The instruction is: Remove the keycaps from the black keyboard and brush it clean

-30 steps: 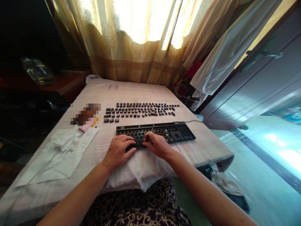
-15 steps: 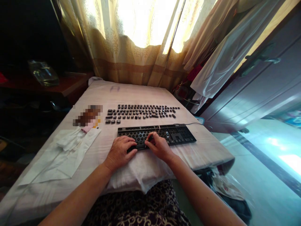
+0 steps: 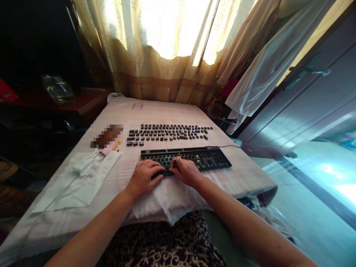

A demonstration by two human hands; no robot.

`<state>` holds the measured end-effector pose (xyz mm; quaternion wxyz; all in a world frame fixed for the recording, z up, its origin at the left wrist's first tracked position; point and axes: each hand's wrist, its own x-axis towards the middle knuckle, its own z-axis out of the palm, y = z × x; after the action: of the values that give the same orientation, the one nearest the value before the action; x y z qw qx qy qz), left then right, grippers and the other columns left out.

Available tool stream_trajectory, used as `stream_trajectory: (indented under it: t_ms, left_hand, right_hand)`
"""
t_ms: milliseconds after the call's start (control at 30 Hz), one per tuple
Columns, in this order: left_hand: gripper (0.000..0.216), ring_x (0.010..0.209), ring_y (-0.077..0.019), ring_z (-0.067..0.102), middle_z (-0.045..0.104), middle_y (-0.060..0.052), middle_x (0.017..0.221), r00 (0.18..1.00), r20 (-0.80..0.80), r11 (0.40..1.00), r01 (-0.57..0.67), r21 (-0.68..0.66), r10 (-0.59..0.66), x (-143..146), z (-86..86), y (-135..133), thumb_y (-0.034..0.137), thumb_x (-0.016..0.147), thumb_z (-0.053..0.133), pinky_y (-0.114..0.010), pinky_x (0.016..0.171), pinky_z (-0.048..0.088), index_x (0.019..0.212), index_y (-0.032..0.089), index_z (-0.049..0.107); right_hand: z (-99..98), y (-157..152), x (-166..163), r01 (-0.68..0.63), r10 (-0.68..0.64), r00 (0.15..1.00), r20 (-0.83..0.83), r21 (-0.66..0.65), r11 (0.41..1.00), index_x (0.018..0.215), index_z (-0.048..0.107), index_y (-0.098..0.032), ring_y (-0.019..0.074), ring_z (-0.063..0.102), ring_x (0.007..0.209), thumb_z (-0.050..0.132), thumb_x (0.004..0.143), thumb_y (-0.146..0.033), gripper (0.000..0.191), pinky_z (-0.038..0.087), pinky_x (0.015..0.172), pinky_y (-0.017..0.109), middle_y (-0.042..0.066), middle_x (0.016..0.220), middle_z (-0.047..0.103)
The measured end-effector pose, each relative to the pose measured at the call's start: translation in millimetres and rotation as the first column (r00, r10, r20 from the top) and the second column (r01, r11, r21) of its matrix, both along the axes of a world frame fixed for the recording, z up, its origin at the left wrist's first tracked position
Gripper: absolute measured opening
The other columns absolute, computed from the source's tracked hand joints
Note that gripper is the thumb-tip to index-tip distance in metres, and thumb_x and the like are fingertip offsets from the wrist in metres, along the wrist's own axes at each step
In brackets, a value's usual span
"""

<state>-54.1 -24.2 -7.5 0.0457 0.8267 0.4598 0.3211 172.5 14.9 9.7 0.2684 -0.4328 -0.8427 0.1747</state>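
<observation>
A black keyboard (image 3: 203, 157) with its keycaps taken off lies on the cloth-covered table (image 3: 244, 178). Behind it, several loose black keycaps (image 3: 169, 132) are laid out in rows. My left hand (image 3: 143, 176) rests on the keyboard's near left edge, fingers curled over it and holding it down. My right hand (image 3: 186, 171) is beside it, closed in a pinch on a small thin tool whose tip touches the keyboard's lower middle. What the tool is I cannot make out.
A white cloth (image 3: 80, 178) lies at the left of the table with a blurred object (image 3: 107, 136) behind it. Curtains (image 3: 167, 48) hang at the back. A dark side table (image 3: 55, 100) stands at the left, a cabinet (image 3: 306, 104) at the right.
My right hand has dropped back down onto the keyboard after lifting its thin tool slightly. The left hand has stayed in place. The view has shifted a little.
</observation>
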Motion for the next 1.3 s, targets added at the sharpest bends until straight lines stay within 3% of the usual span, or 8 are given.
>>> stream_trajectory:
  t_ms: [267, 633, 733, 867, 1100, 1300]
  left_hand:
    - [0.020, 0.101, -0.0251, 0.068, 0.077, -0.006, 0.106, 1.000, -0.003, 1.000, -0.016, -0.019, 0.016, 1, -0.6, 4, 0.032, 0.095, 0.061, -0.045, 0.090, 0.050, 0.103, 0.029, 0.079]
    - [0.006, 0.092, -0.0248, 0.066, 0.077, -0.002, 0.093, 0.997, -0.081, 0.994, -0.019, -0.108, 0.010, 5, 15.5, 17, 0.029, 0.085, 0.074, -0.042, 0.085, 0.046, 0.089, 0.029, 0.078]
    - [0.007, 0.094, -0.0248, 0.066, 0.077, -0.003, 0.095, 0.996, -0.084, 0.994, -0.025, -0.106, 0.016, 6, 15.1, 15, 0.028, 0.088, 0.071, -0.042, 0.085, 0.046, 0.091, 0.028, 0.077]
    - [0.007, 0.093, -0.0243, 0.067, 0.077, -0.003, 0.095, 0.997, -0.072, 0.994, -0.040, -0.103, 0.032, 7, 11.7, 12, 0.028, 0.090, 0.068, -0.041, 0.084, 0.047, 0.090, 0.026, 0.075]
    - [0.011, 0.091, -0.0241, 0.067, 0.077, -0.004, 0.095, 0.999, -0.032, 0.996, -0.033, -0.078, 0.030, 6, 8.0, 12, 0.028, 0.092, 0.065, -0.041, 0.084, 0.049, 0.089, 0.025, 0.075]
    - [0.014, 0.099, -0.0247, 0.068, 0.076, -0.007, 0.104, 1.000, 0.017, 0.999, -0.017, -0.039, 0.017, -1, 1.0, 3, 0.029, 0.092, 0.064, -0.043, 0.090, 0.051, 0.100, 0.023, 0.074]
  right_hand:
    - [-13.8, 4, 2, 0.103, -0.126, 0.975, -0.182, -0.133, 0.986, 0.097, 0.051, -0.025, 0.0182, 0.073, 0.066, 0.064, 0.091, -0.024, 0.014, 0.054, 0.064, 0.027, 0.000, 0.074, 0.074]
    - [5.2, 8, 3, 0.062, -0.096, 0.982, -0.162, -0.203, 0.977, 0.092, 0.055, -0.024, 0.0143, 0.059, 0.055, 0.071, 0.083, -0.022, 0.018, 0.044, 0.056, 0.024, -0.008, 0.061, 0.060]
    - [8.1, 2, 4, 0.014, -0.035, 0.991, -0.128, -0.168, 0.986, 0.094, 0.057, -0.024, 0.0140, 0.062, 0.059, 0.070, 0.085, -0.020, 0.017, 0.046, 0.061, 0.024, -0.006, 0.068, 0.065]
    - [8.1, -3, 6, -0.053, 0.052, 0.998, -0.026, -0.026, 0.998, 0.093, 0.059, -0.024, 0.0150, 0.066, 0.067, 0.072, 0.087, -0.021, 0.014, 0.049, 0.067, 0.025, -0.003, 0.078, 0.070]
    - [0.0, 1, 3, -0.020, 0.020, 1.000, -0.002, 0.017, 1.000, 0.093, 0.059, -0.024, 0.0182, 0.070, 0.069, 0.073, 0.086, -0.022, 0.015, 0.050, 0.069, 0.027, 0.000, 0.076, 0.072]
    - [-6.6, 4, 5, 0.042, -0.042, 0.995, -0.088, -0.008, 0.999, 0.096, 0.057, -0.024, 0.0183, 0.072, 0.066, 0.068, 0.089, -0.021, 0.014, 0.052, 0.067, 0.027, 0.000, 0.074, 0.074]
